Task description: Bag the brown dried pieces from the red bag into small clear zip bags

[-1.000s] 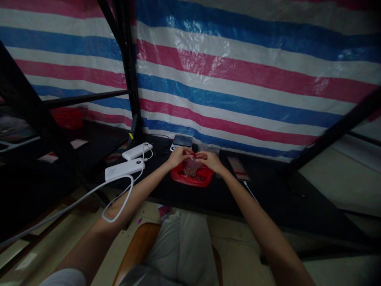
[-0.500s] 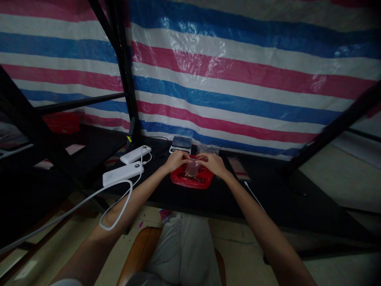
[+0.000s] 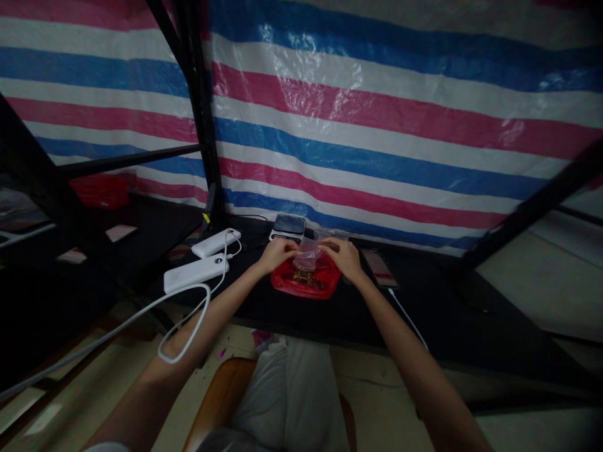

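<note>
Between my hands is a small clear plastic bag (image 3: 308,256), pinched at its upper left by my left hand (image 3: 279,254) and at its upper right by my right hand (image 3: 343,256). Both hands have thumb and fingers pressed together. Under the bag lies a red plastic bag (image 3: 294,289), spread open on the black table. Small brown and golden pieces (image 3: 308,278), too small to name, lie on the red plastic. Just behind my left hand stands a small scale-like device (image 3: 289,226) with a dark top.
Two white power banks (image 3: 196,274) with a white cable (image 3: 188,289) lie left of my left arm. A phone (image 3: 379,269) on a cable lies to the right. Black metal posts (image 3: 200,119) and a striped plastic sheet (image 3: 358,138) stand behind the table (image 3: 424,314).
The clear bag has risen off the brown pieces and looks flatter and more spread between my fingers. More of the pieces now show. The camera view has shifted slightly.
</note>
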`<control>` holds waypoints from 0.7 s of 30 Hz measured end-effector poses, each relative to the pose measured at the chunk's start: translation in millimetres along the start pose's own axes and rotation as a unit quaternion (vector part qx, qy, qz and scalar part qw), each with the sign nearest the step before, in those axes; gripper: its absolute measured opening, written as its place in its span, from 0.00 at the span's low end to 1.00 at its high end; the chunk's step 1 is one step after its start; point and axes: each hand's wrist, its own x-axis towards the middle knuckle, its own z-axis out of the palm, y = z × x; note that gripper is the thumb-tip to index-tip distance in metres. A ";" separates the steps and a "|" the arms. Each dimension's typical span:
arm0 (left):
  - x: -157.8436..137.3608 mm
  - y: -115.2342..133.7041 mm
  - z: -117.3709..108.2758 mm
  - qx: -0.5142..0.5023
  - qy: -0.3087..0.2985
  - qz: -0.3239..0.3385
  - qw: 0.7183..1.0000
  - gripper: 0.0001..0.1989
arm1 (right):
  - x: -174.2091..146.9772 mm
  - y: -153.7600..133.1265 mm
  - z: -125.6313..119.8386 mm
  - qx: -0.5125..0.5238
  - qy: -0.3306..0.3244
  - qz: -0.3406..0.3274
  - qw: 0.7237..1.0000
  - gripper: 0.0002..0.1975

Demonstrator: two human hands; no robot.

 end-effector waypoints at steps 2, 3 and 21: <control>-1.0 0.9 0.2 -0.025 0.025 0.007 0.999 0.11 | -0.5 3.1 2.8 0.064 -0.020 -0.003 0.998 0.19; -1.6 1.6 0.3 -0.038 0.035 0.008 0.999 0.11 | -1.3 4.9 4.4 0.082 -0.039 -0.003 0.996 0.21; -10.3 0.5 8.7 0.038 -0.012 -0.006 0.999 0.12 | -15.3 7.4 20.9 -0.111 -0.066 0.039 0.991 0.10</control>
